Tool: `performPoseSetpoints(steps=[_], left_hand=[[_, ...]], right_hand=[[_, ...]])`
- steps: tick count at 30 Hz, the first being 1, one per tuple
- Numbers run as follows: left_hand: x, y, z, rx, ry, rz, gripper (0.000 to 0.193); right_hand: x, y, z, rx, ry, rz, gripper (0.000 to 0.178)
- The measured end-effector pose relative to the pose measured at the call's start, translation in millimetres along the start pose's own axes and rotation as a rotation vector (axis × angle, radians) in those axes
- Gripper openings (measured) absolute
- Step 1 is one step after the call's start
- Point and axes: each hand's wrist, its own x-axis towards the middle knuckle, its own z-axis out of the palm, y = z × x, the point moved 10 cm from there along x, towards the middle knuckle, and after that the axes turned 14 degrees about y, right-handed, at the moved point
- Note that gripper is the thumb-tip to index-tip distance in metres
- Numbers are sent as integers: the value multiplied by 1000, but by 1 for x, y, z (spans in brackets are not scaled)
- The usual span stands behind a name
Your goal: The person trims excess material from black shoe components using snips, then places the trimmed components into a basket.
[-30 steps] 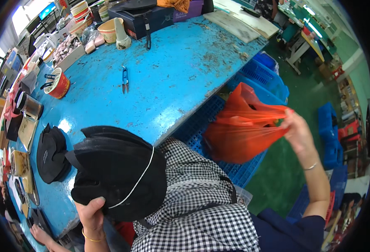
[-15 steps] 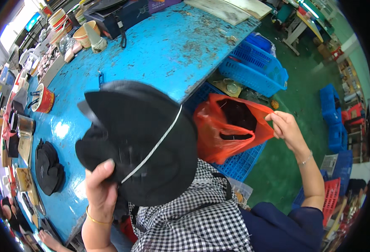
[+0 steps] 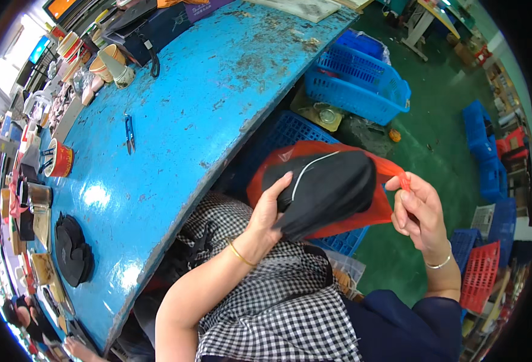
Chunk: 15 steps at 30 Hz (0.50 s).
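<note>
My left hand [image 3: 267, 211] grips a bundle of black pieces [image 3: 332, 187] tied round with a white cord [image 3: 305, 171]. Part of the bundle lies within the mouth of a red plastic bag [image 3: 314, 148], and its near end sticks out toward my wrist. On the other side, my right hand [image 3: 419, 211] pinches the bag's edge and pulls it out to the right. What lies deeper in the bag is hidden behind the bundle. A second black stack [image 3: 73, 250] of similar shaped pieces rests on the blue table.
The worn blue table [image 3: 181, 133] carries small blue snips [image 3: 129, 134], a red tub of tools [image 3: 59, 158] and a dark box [image 3: 139, 42]. Blue crates [image 3: 362, 84] stand beside its right edge. Farther right are a red basket [image 3: 480, 274] and more crates. Another person's hand [image 3: 76, 349] shows at the lower left.
My left hand has carried the tied black bundle from over the table rightward into the bag's mouth. My right hand still holds the bag's edge, slightly lower and turned.
</note>
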Motion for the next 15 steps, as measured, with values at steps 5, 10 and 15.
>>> performPoseSetpoints(steps=[5, 10, 15], left_hand=[[26, -3, -51, 444, 276, 190, 44], [22, -33, -8, 531, 139, 206, 53], [25, -39, 40, 1501, -440, 694, 86]], right_hand=[[10, 1, 10, -4, -82, 11, 28], [4, 13, 28, -55, -211, 62, 29], [10, 12, 11, -18, -112, 58, 30]])
